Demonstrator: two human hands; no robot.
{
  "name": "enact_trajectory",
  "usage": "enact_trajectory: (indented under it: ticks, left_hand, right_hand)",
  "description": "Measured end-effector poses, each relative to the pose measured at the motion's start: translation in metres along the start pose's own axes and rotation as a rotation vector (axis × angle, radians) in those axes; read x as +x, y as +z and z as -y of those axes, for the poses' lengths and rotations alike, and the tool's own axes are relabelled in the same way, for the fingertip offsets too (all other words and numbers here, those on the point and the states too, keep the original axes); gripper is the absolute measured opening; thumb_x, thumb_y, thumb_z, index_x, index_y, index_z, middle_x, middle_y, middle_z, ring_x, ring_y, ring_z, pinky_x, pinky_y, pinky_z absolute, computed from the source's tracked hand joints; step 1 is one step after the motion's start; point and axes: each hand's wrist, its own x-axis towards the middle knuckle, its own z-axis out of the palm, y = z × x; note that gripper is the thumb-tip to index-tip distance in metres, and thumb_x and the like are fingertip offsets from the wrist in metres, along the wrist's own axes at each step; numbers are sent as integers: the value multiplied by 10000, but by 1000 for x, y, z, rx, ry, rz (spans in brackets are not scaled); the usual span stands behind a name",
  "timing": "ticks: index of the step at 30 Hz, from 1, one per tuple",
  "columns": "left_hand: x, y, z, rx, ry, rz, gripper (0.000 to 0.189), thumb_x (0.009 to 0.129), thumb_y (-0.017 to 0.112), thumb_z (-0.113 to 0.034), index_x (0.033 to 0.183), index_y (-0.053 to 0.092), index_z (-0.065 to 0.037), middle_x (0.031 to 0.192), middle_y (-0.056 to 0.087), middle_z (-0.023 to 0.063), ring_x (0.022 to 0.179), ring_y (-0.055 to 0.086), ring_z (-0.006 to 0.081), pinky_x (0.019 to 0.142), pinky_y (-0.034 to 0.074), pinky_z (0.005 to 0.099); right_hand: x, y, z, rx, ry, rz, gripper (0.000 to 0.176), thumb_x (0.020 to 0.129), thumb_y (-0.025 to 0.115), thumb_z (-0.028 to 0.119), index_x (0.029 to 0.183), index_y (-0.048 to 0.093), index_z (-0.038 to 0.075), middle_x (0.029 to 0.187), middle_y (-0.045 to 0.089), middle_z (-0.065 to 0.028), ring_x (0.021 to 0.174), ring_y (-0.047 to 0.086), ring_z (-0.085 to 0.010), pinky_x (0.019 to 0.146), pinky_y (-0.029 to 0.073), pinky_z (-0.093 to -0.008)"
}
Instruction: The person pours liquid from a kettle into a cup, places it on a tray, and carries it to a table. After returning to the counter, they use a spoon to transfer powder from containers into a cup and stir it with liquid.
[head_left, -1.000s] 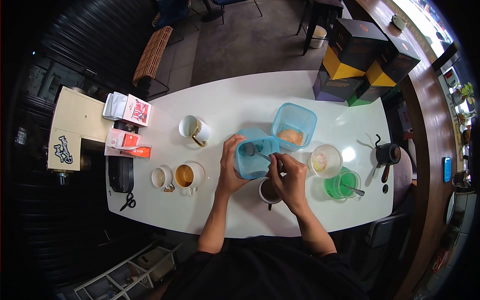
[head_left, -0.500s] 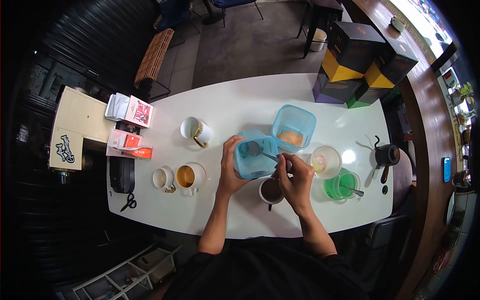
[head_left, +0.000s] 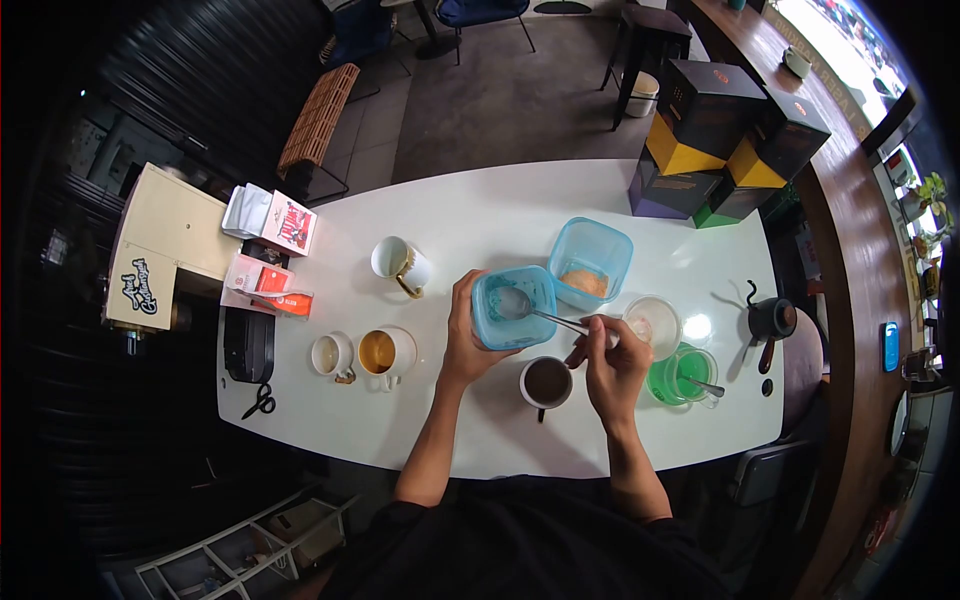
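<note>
My left hand (head_left: pixel 470 340) grips a blue plastic container (head_left: pixel 515 333) by its left side, tilted so that I see inside. My right hand (head_left: pixel 613 362) pinches the handle of a metal spoon (head_left: pixel 557 319), whose bowl is inside that container, over some whitish stuff. Just below, between my hands, stands a cup of dark brown liquid (head_left: pixel 546 383). Behind the held container is a second blue container (head_left: pixel 591 250) with light brown powder in it. Close to my right hand are a clear round tub (head_left: pixel 652 325) and a glass cup of green liquid (head_left: pixel 681 374) with a spoon in it.
On the left of the white table (head_left: pixel 460 220) are a white mug with a gold handle (head_left: pixel 401 265), a small cup (head_left: pixel 331 354), a mug with a gold inside (head_left: pixel 387 355) and scissors (head_left: pixel 260 401). Stacked boxes (head_left: pixel 700 135) stand at the back right, a dark long-spouted pot (head_left: pixel 771 316) at the right.
My right hand has moved slightly right and down, uncovering more of the brown liquid's cup. The held container is turned more toward me, with the spoon lying lower across its rim.
</note>
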Motion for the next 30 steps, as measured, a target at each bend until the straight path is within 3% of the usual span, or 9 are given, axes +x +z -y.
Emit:
enact_trajectory:
  ticks: [8, 14, 19, 22, 27, 29, 30]
  left_hand:
    - [1, 1, 1, -174, -70, 14, 1083, 523, 926, -57, 1421, 321, -46, 1358, 407, 120, 1240, 484, 251, 1045, 446, 394]
    - [7, 2, 5, -96, -23, 1, 1166, 557, 930, -116, 1484, 226, -46, 1312, 451, 143, 1228, 497, 285, 1033, 449, 415]
    - [16, -2, 3, 50, -8, -10, 1199, 592, 923, -203, 1503, 160, -44, 1350, 453, 214, 1237, 495, 353, 1029, 431, 463]
    - [22, -3, 8, 15, 32, 17, 1148, 655, 889, -192, 1505, 130, -49, 1299, 538, 209, 1181, 564, 316, 1004, 472, 437]
    - [24, -5, 11, 60, 30, 58, 1148, 681, 875, -199, 1513, 96, -67, 1295, 537, 225, 1180, 567, 325, 1008, 468, 440]
    - [22, -6, 13, 28, 20, 76, 1181, 682, 875, -200, 1520, 54, -66, 1315, 514, 240, 1199, 551, 335, 1026, 453, 446]
    - [19, -9, 10, 50, 37, 88, 1173, 708, 852, -167, 1522, 15, -60, 1402, 413, 258, 1284, 470, 341, 1072, 407, 448]
  right_hand:
    - [-7, -19, 32, 88, -25, -93, 221, 989, 524, 107, 923, 631, -73, 582, 624, -88, 505, 638, -148, 486, 481, -241]
    - [-16, -27, 54, 78, -101, -142, 232, 1000, 502, 108, 935, 624, -78, 569, 598, -80, 487, 607, -143, 492, 471, -241]
    - [-29, -39, 68, 83, -83, -210, 249, 1001, 507, 126, 938, 620, -88, 570, 588, -86, 480, 600, -152, 480, 458, -243]
    - [-44, -50, 73, 65, -96, -250, 262, 1000, 512, 131, 930, 617, -98, 568, 579, -85, 470, 591, -154, 472, 446, -240]
    - [-74, -66, 80, 4, -51, -301, 246, 998, 506, 107, 916, 622, -93, 571, 585, -86, 468, 586, -147, 479, 446, -233]
    - [-84, -68, 81, -93, -45, -283, 232, 997, 501, 92, 921, 621, -91, 573, 588, -86, 475, 591, -146, 481, 446, -232]
    - [-89, -69, 80, -125, -31, -278, 218, 991, 507, 79, 919, 622, -91, 571, 588, -84, 491, 600, -145, 491, 453, -234]
